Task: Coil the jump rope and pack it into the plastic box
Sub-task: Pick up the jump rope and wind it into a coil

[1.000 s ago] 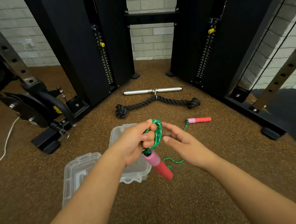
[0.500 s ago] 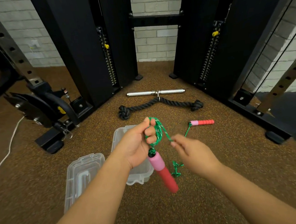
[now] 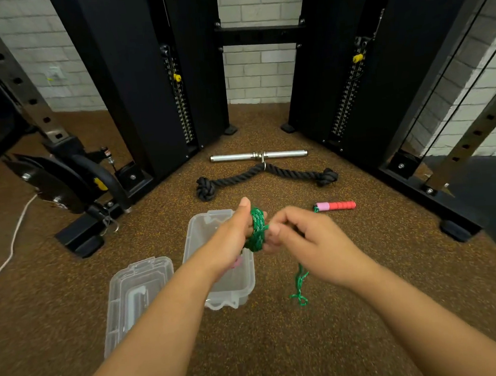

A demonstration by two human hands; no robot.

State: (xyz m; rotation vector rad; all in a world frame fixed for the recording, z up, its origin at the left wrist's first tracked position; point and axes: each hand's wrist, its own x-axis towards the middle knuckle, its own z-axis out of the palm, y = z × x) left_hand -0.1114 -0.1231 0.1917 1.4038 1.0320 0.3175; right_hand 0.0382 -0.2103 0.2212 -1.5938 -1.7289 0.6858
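Fingers (image 3: 244, 210) of the left hand (image 3: 232, 236) are wrapped in several green turns of the jump rope (image 3: 257, 229), so the coil's maybe halfway there. Going left to right: the lid (image 3: 137, 295) is off on the floor, the plastic box (image 3: 216, 248) sits open under that hand, and the right hand (image 3: 306, 242) pinches the loose strand, feeding it on. A tail dangles below, and the far handle (image 3: 336, 205) lies on the floor well off to the right. Nothing's packed yet, looks like.
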